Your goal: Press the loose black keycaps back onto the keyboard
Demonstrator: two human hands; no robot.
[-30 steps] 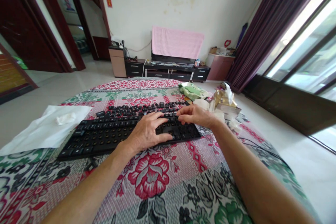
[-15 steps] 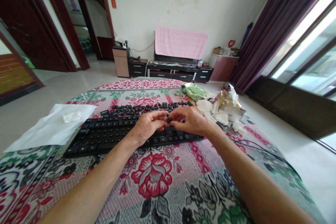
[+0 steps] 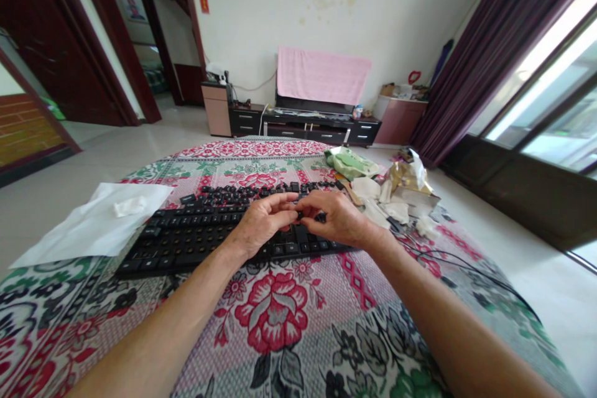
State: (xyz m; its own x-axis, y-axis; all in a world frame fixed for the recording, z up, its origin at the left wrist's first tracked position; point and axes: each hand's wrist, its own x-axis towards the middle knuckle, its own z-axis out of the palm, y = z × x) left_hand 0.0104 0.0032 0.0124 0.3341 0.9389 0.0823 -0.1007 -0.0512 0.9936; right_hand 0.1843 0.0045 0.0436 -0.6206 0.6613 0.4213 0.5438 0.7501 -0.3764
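A black keyboard [image 3: 196, 236] lies across a round table with a floral cloth [image 3: 280, 317]. Many of its keycaps are off, showing bare switch posts, and loose black keycaps [image 3: 242, 189] are lined up along its far edge. Both hands hover over the keyboard's right part, fingertips meeting. My left hand [image 3: 263, 224] is curled in a pinch. My right hand [image 3: 333, 217] is also pinched, with a small black keycap [image 3: 321, 217] between its fingers. Whether the left fingers also grip it is unclear.
A white sheet with a crumpled tissue [image 3: 125, 206] lies left of the keyboard. To the right are a green packet [image 3: 349, 163], a gold wrapper [image 3: 408, 177], white tissues and a black cable [image 3: 448, 258]. Beyond stand a TV cabinet under pink cloth [image 3: 321, 78], and curtains.
A second ago both hands rested on the keys. They lifted and came together over the keyboard, pinching a small black keycap. Since half a second ago they shifted only slightly.
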